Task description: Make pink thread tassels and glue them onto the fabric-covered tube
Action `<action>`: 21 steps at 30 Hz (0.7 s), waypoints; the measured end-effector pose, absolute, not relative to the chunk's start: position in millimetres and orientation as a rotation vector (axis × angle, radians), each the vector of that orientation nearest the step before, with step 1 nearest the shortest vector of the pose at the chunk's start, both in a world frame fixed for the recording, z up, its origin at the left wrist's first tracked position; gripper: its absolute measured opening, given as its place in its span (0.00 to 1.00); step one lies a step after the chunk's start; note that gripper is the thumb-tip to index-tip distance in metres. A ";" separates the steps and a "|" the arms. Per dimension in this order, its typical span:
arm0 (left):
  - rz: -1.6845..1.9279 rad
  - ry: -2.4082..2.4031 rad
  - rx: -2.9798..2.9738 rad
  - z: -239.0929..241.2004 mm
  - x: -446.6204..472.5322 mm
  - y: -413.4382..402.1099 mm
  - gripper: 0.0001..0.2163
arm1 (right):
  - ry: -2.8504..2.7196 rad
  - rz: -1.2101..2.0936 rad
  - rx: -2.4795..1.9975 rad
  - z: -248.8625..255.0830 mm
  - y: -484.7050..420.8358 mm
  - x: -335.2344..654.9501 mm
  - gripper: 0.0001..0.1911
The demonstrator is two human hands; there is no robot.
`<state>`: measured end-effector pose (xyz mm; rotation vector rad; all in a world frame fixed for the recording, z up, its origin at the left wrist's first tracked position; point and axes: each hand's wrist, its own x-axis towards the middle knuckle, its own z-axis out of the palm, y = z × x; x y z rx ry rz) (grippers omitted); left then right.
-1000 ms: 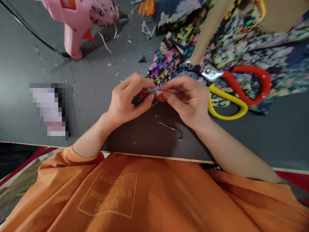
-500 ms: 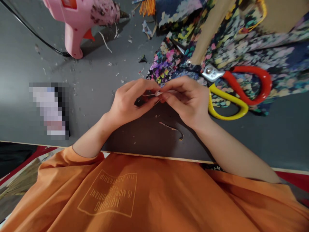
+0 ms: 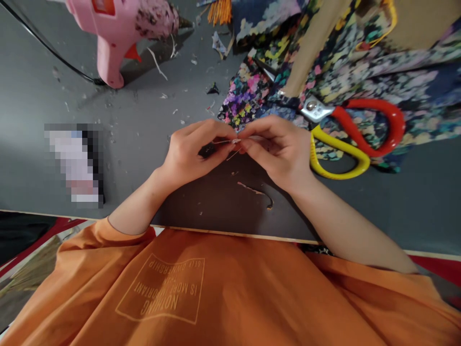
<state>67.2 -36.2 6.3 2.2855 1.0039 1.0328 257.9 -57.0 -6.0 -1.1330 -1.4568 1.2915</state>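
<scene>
Between my fingertips, over the grey table, is a small whitish piece (image 3: 235, 141) with thin pale strands of cord coming off it; its exact kind is too small to tell. My left hand (image 3: 196, 151) pinches it and a strand from the left. From the other side, my right hand (image 3: 275, 149) pinches the same piece between thumb and index finger. Behind the fingertips lies floral fabric (image 3: 245, 96). Scissors (image 3: 355, 115) with one red and one yellow handle rest on the fabric, right of my right hand.
A pink glue gun (image 3: 111, 48) lies at the back left, with its black cord (image 3: 46, 48) running off. A blurred-out flat object (image 3: 75, 166) is at the left. Scraps and a thin dark strip (image 3: 257, 191) dot the table (image 3: 137, 144). An orange tassel (image 3: 219, 12) sits at the back.
My fingertips have drawn slightly closer together around the whitish piece, so less of it shows. A loose strand now hangs more visibly below them. Everything else stays in place.
</scene>
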 end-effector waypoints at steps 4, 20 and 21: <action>0.993 1.034 2.228 6.5 66.5 -36.9 0.03 | -1.454 1.300 -1.155 -5.6 -56.8 258.8 0.06; 1.044 1.011 2.133 6.6 65.4 -38.8 0.08 | -1.470 1.287 -1.134 -7.5 -56.5 258.8 0.05; 1.049 1.004 2.105 6.2 65.2 -39.0 0.10 | -1.470 1.287 -1.128 -7.8 -56.5 259.0 0.05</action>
